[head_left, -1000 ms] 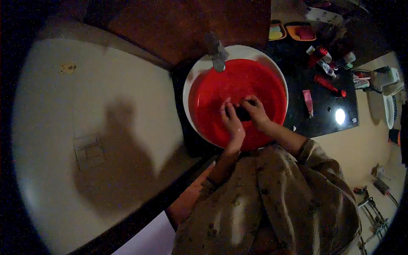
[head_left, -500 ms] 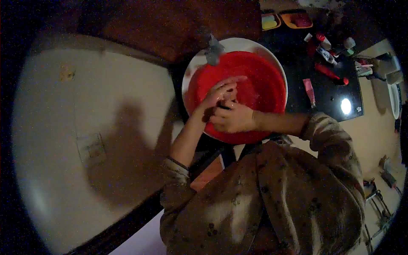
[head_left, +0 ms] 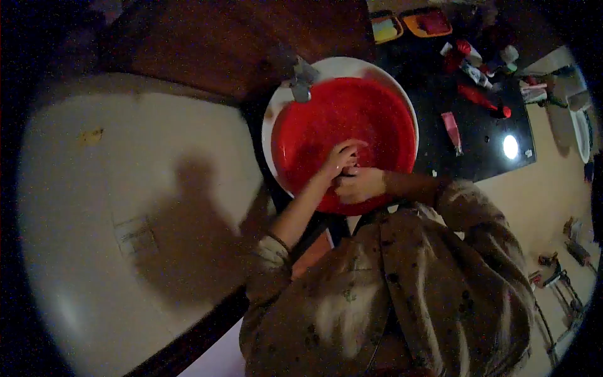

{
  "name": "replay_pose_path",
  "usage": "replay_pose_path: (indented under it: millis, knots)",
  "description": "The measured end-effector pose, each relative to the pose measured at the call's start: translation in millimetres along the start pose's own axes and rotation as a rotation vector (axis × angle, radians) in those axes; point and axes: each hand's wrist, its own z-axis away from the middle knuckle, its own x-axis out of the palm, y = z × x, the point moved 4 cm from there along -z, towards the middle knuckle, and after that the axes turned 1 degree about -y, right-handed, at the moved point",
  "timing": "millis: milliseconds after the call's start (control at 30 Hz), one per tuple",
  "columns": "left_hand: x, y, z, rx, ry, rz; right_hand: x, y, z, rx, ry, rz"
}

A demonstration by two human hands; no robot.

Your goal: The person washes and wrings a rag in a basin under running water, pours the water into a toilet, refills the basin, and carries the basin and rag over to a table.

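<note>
My left hand (head_left: 341,158) reaches over a red basin (head_left: 308,141), its fingers curved and partly apart. Against its palm side, my right hand (head_left: 362,186) is closed, with the fingertips curled in and touching the left hand. Whether something small lies between the two hands is hidden. Both hands look wet and are near the basin's front edge. The basin sits inside a white round sink (head_left: 268,129). Over the far left part of the rim stands a metal faucet (head_left: 303,85).
Right of the sink, a black countertop (head_left: 433,135) carries a pink tube (head_left: 451,131), a red item (head_left: 477,97), a white tube (head_left: 477,75) and a bright round light reflection. Two orange-rimmed trays (head_left: 427,24) stand at the back. A tiled wall (head_left: 188,119) is on the left.
Both hands have moved nearer to me and slightly right, toward the basin's front edge. The left fingers, stretched out before, are now more curved. The camera view has shifted slightly.
</note>
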Motion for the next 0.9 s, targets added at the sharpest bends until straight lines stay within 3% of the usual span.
replay_pose_path:
  millis: [33,67,100,133,200,233,267,333,367,400,433,467,500,533,600,633,667,700,733,767,800,867,900]
  knots:
    - [-8,-12,0,0.028,0.157,0.238,-8,5,4,-0.016,-0.007,0.010]
    - [-10,-18,5,0.056,0.316,0.483,-17,19,9,0.309,-0.061,-0.269]
    - [-6,-26,6,0.019,0.277,0.788,-20,30,14,0.635,-0.120,-0.554]
    - [-2,-23,12,0.029,0.286,0.803,-23,32,8,0.619,-0.131,-0.559]
    - [-1,-17,24,0.104,0.278,1.006,-38,59,11,1.188,0.606,-0.616]
    - [-1,1,30,0.281,0.209,0.918,-54,66,-5,1.181,0.592,-0.622]
    - [12,21,45,0.286,0.214,0.928,-85,70,-21,1.158,0.664,-0.658]
    - [27,72,87,0.624,0.564,0.617,-97,73,-30,1.131,0.723,-0.696]
    - [17,45,74,0.630,0.565,0.629,-83,72,-28,1.076,0.693,-0.614]
    - [11,-11,48,0.425,0.420,0.925,-67,66,-22,1.019,0.666,-0.540]
    - [14,-45,29,0.217,0.256,1.198,-18,64,8,1.347,0.324,-0.762]
    - [13,-57,34,0.178,0.470,1.014,-6,59,18,1.329,0.328,-0.740]
    - [15,-67,44,0.148,0.674,0.818,-4,49,23,1.225,0.190,-0.520]
    - [8,-74,44,0.178,0.656,0.811,-7,49,28,1.123,0.052,-0.302]
    - [-7,-102,71,0.302,0.592,0.289,-34,56,27,1.170,-0.058,-0.431]
    - [-7,-100,90,0.273,0.595,0.301,-68,66,10,1.199,0.068,-0.937]
    - [-10,-84,104,0.315,0.595,0.705,-94,78,-4,1.161,0.206,-1.425]
    - [-17,-77,114,0.364,0.577,1.110,-110,89,-13,1.149,0.192,-1.430]
    - [-22,-81,124,0.373,0.588,1.116,-124,94,-16,1.116,0.221,-1.557]
    - [-25,-87,137,0.403,0.692,0.930,-132,98,-15,1.084,0.250,-1.681]
    - [-25,-93,147,0.426,0.788,0.741,-118,103,-6,1.080,0.239,-1.685]
    - [-17,-89,156,0.500,0.794,0.737,-62,106,36,1.349,0.153,-1.674]
    - [-15,-81,162,0.573,0.801,0.725,-57,105,48,1.199,-0.309,-0.866]
